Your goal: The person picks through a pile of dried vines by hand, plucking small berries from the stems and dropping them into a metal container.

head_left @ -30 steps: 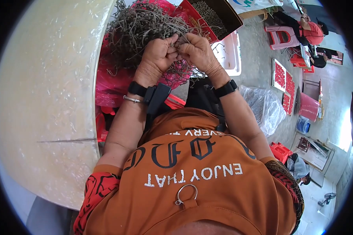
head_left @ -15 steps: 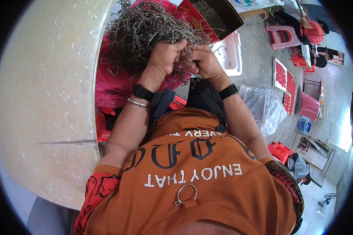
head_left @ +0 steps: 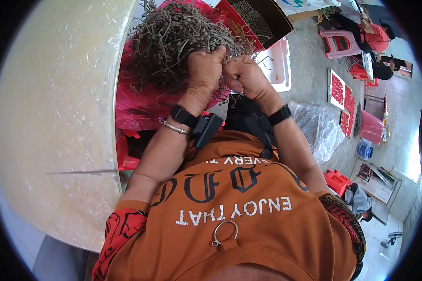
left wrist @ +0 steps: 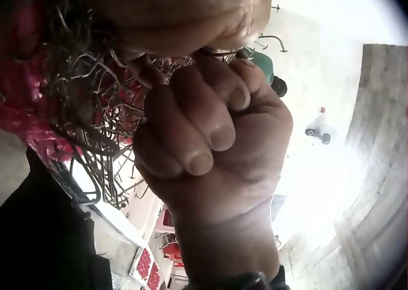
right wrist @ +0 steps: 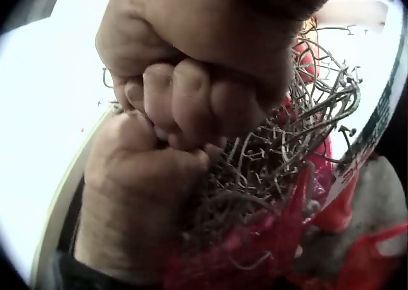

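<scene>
A tangled heap of thin, wiry grey-brown dried stalks [head_left: 173, 40] with small round heads lies on pink plastic bags [head_left: 143, 105]. At its near edge my left hand [head_left: 205, 70] is curled with the thumb on top, pinching stalks. Right beside it, knuckles almost touching, my right hand [head_left: 249, 77] has its fingers folded into the palm and pinches at the stalks too. The left wrist view shows those curled fingers [left wrist: 191, 121] and a thin stalk end [left wrist: 275, 40] poking out by the thumb. What lies between the fingertips is mostly hidden.
Beyond my hands stands a red tin box [head_left: 262, 21] holding many small round heads. A white tray [head_left: 283, 70] with a few stalks is beneath it. A pale round table [head_left: 56, 117] borders my left side. Clear plastic sheeting [head_left: 319, 129] lies on the floor at right; people sit farther off.
Both hands have shifted right, and the right hand has also come slightly toward my body. The fingers, pinching together at the stalks earlier, are now folded tighter. The heap looks much the same.
</scene>
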A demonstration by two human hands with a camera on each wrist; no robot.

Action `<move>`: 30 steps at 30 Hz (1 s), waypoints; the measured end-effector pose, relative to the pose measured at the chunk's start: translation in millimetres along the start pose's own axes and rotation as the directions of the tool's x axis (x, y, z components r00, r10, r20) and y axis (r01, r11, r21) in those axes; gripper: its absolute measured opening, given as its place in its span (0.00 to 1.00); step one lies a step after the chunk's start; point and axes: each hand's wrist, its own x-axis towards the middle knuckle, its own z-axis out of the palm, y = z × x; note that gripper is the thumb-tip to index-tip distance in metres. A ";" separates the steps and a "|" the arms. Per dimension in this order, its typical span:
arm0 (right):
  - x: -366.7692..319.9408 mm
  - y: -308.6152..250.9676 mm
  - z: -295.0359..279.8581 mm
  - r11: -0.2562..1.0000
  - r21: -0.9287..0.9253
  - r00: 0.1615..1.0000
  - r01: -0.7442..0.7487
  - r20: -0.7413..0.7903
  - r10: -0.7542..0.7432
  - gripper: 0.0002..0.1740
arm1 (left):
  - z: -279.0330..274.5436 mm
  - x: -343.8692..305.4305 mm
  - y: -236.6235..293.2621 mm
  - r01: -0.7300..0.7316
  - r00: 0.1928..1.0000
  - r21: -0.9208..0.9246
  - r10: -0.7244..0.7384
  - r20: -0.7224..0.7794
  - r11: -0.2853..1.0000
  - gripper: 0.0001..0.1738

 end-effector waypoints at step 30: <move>-6.5 -3.7 21.4 0.987 0.160 0.934 -0.026 -0.347 0.080 0.08 | -2.1 5.8 17.0 0.107 0.994 -0.047 -0.107 -0.006 0.993 0.11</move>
